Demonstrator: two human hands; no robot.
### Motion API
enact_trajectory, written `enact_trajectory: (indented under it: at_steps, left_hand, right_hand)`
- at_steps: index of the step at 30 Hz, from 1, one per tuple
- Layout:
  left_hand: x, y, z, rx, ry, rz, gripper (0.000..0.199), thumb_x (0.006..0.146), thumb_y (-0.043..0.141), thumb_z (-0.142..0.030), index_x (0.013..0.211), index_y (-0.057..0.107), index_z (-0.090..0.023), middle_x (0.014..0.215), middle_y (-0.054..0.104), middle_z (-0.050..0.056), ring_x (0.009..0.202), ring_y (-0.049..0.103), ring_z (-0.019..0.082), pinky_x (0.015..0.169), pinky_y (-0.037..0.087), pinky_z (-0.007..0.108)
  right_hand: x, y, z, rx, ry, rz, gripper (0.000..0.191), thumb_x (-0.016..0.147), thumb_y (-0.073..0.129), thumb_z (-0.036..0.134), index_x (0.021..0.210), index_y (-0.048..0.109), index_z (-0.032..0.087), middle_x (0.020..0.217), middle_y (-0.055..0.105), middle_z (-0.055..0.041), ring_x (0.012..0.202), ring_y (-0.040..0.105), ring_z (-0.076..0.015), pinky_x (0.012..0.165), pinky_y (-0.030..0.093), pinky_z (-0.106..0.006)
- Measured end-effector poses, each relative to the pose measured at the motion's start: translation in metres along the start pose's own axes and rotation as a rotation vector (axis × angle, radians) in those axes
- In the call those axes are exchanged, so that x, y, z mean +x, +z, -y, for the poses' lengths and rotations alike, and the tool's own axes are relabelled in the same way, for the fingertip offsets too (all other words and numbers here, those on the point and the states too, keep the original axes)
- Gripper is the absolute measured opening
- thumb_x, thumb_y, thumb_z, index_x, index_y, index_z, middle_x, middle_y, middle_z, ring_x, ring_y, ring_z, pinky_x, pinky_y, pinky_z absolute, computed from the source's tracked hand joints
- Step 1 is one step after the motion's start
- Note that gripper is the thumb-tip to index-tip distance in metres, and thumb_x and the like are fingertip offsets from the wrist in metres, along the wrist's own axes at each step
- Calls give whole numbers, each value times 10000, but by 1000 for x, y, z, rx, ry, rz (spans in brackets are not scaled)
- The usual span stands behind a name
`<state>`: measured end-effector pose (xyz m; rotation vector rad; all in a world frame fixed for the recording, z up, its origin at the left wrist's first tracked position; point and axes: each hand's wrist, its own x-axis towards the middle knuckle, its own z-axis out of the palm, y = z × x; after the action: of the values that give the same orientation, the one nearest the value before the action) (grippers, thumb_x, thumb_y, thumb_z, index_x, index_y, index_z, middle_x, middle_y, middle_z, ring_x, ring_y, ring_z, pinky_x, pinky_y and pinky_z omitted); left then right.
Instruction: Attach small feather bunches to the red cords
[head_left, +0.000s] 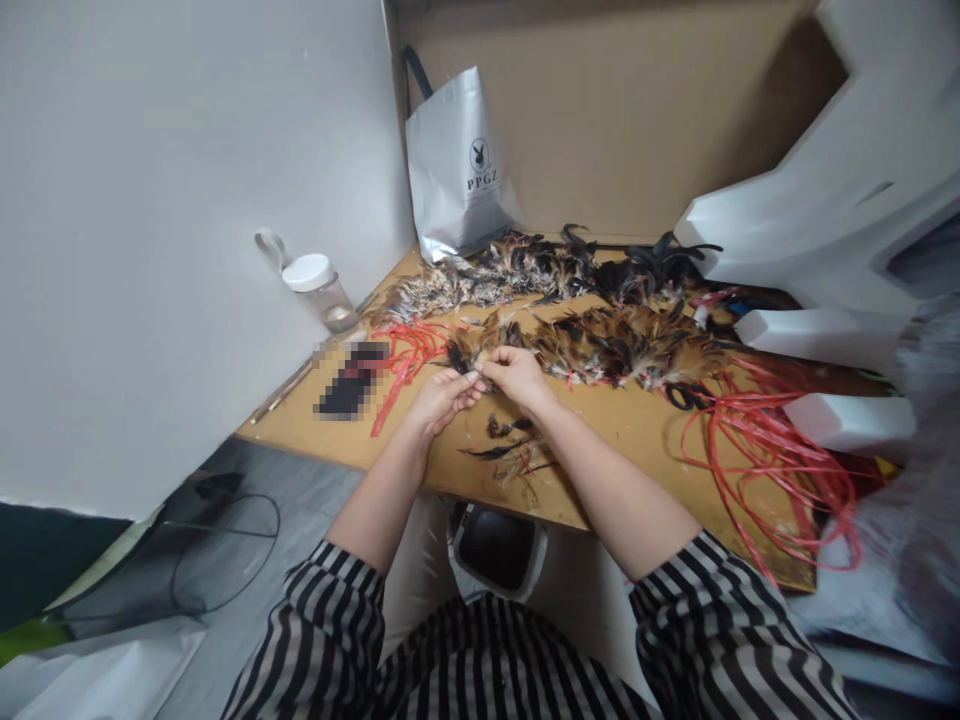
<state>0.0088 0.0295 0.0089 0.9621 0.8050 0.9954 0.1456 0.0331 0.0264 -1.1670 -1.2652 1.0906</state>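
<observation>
My left hand (448,398) and my right hand (517,376) meet over the front of the wooden table (570,440), fingertips pinched together at the left end of a row of brown and black feathers (630,345). What lies between the fingertips is too small to make out clearly; feathers show just behind them. Red plastic strands (412,350) lie left of the hands, and a larger tangle of red strands (772,450) is at the right. A few loose dark feathers (514,450) rest in front of my hands.
Behind stands a silver bag (457,170), with a longer feather row (525,265) before it. A white-lidded jar (322,290) and a blurred dark object (351,385) are at left. White plastic parts (795,230) jut in at right. Below the table edge is a bin (495,550).
</observation>
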Motion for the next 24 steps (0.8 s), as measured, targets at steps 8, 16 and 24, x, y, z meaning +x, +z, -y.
enact_trajectory:
  at_steps: [8, 16, 24]
  left_hand:
    - [6, -6, -3, -121, 193, -217, 188, 623, 698, -242, 698, 620, -88, 605, 627, 35, 477, 523, 40, 462, 394, 142]
    - [9, -10, -7, -233, 230, -318, 168, 642, 684, -206, 738, 611, -88, 611, 614, 19, 484, 521, 31, 447, 378, 126]
    - [10, -10, -8, -280, 260, -377, 140, 659, 670, -204, 720, 602, -97, 605, 604, 10, 482, 516, 26, 450, 366, 123]
  right_hand:
    - [3, -2, -6, -121, -58, -22, 199, 630, 602, 325, 678, 625, 133, 589, 597, -7, 492, 464, -86, 515, 376, -215]
    - [-10, 4, -7, -893, -317, 115, 144, 709, 515, 238, 696, 649, 186, 740, 636, -34, 670, 546, -140, 613, 367, -237]
    - [-14, 20, -9, -1199, -303, 153, 236, 765, 491, 331, 825, 660, 178, 884, 639, -118, 775, 587, -210, 662, 392, -282]
